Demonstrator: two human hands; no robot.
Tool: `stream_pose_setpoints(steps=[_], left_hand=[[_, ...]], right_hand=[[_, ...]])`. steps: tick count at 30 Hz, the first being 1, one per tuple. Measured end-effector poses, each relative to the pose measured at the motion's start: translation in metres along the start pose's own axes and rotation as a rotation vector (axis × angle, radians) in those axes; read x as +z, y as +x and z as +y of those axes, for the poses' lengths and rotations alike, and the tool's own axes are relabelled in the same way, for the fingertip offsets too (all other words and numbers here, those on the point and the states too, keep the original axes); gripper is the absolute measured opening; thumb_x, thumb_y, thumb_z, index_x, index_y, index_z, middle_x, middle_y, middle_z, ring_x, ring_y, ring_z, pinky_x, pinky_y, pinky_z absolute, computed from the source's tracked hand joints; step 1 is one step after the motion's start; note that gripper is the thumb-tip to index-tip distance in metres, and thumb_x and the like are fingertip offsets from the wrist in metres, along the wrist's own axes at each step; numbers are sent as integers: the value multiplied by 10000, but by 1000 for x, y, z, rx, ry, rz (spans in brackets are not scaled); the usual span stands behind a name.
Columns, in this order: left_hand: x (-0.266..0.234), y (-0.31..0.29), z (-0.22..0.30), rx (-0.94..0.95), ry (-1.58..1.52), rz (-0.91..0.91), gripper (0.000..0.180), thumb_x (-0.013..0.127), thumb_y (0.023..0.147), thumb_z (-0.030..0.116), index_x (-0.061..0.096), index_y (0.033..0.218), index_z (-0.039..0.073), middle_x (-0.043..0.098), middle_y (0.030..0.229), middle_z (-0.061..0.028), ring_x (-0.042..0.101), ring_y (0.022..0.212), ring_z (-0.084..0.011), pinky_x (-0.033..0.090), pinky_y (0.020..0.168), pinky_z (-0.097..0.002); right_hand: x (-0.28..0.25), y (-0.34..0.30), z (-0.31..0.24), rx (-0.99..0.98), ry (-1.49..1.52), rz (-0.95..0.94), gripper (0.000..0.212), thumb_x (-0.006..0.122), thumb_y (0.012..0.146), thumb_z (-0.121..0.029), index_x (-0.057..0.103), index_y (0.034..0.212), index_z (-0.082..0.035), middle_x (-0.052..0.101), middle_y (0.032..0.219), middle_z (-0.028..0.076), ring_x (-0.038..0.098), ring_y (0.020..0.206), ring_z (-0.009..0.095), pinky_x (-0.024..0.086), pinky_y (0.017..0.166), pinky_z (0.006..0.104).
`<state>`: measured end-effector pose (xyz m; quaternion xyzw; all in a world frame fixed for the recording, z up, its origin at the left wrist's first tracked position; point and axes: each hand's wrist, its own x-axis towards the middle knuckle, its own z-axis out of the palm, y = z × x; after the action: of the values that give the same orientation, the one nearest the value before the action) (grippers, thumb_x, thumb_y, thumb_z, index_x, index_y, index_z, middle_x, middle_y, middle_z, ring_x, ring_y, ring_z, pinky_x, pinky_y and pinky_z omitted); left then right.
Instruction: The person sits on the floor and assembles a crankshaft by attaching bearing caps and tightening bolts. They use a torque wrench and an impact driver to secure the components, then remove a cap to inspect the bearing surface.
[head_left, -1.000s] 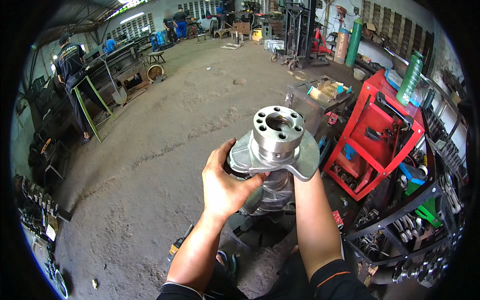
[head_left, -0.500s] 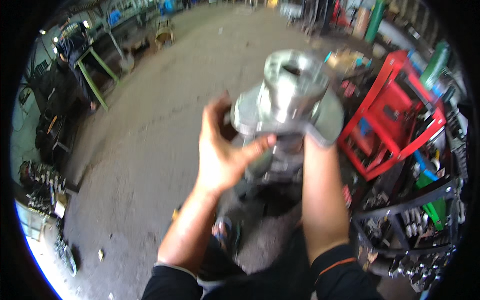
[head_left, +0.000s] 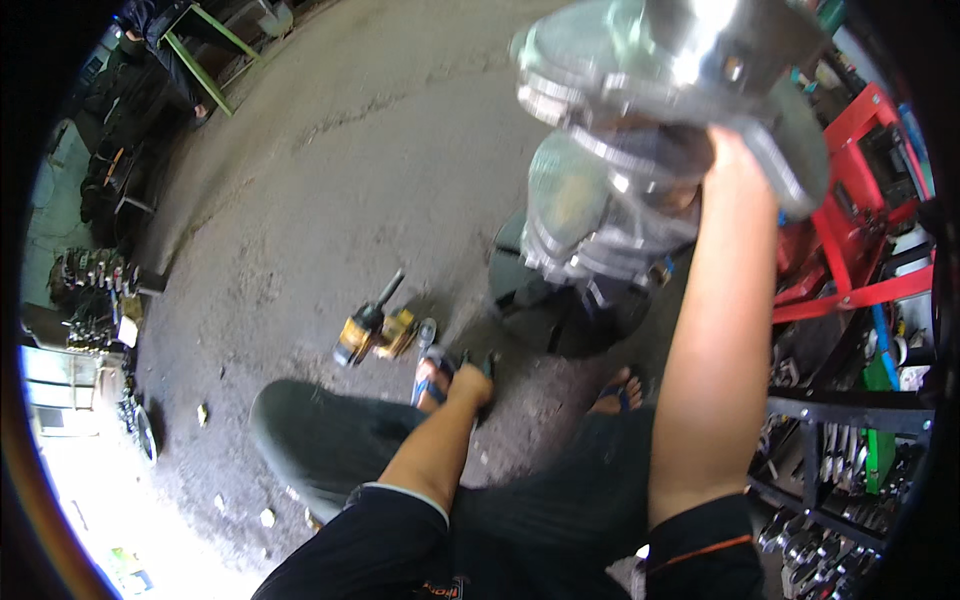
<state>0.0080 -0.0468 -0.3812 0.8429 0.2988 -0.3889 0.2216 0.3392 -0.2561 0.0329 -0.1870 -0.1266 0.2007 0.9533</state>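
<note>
A shiny grey metal crankshaft (head_left: 590, 190) stands upright at the upper right, its round end close to the camera. My right hand (head_left: 728, 160) grips it from the right, with the fingers hidden behind the metal. Beneath it shows a dark round slotted base (head_left: 560, 320); I cannot tell whether the two touch. My left hand (head_left: 472, 386) is low by my left foot, its fingers closed around a dark object mostly hidden by the hand. Left of that hand, a yellow-and-black angle grinder (head_left: 362, 332) lies on the floor.
A red metal frame (head_left: 850, 230) stands at the right. Below it, a black rack (head_left: 850, 412) holds several metal parts. More metal parts (head_left: 95, 290) lie at the left edge. A person (head_left: 165, 40) stands by a green trestle (head_left: 205, 60) at the upper left.
My left hand has left the crankshaft and dropped to near my left foot, where it closes on a dark object. The view has tilted down, bringing the grinder into sight. My right hand stays on the crankshaft.
</note>
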Motion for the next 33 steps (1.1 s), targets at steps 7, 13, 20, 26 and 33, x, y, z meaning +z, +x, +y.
stream_pose_setpoints(steps=[7,13,20,26,33], left_hand=[[80,2,42,-410,-195,395,830,591,946,224,113,1604,59,411,1497,-228,501,1306,-370,343,1139,-436],[95,9,16,-351,-255,395,731,521,967,123,172,1608,151,496,1374,-183,558,1192,-348,419,1048,-438],[94,-4,4,-180,-134,467,918,750,831,204,223,1573,83,446,1422,-166,577,1188,-366,498,993,-425],[6,-43,44,36,-691,589,996,786,769,343,237,1525,-4,456,1410,-246,579,1195,-443,491,996,-488],[-203,-121,102,844,-2106,729,252,569,952,164,529,1142,4,591,892,-76,707,834,-248,578,703,-331]], right_hand=[[-5,3,7,-60,2,-4,573,577,978,-435,502,1377,-31,581,1323,173,568,1175,321,484,990,484],[5,-3,6,-87,84,2,610,599,974,-418,463,1432,-39,546,1393,180,535,1244,331,459,1031,500],[24,-19,26,-595,-228,234,612,616,934,-444,518,1342,3,602,1319,169,587,1183,302,444,1048,464],[44,-24,36,-555,-234,187,764,546,928,-568,459,1414,15,528,1424,184,523,1283,347,402,1097,502],[42,-30,36,-462,-58,123,651,544,953,-509,493,1388,-27,555,1379,168,542,1245,334,410,1077,479]])
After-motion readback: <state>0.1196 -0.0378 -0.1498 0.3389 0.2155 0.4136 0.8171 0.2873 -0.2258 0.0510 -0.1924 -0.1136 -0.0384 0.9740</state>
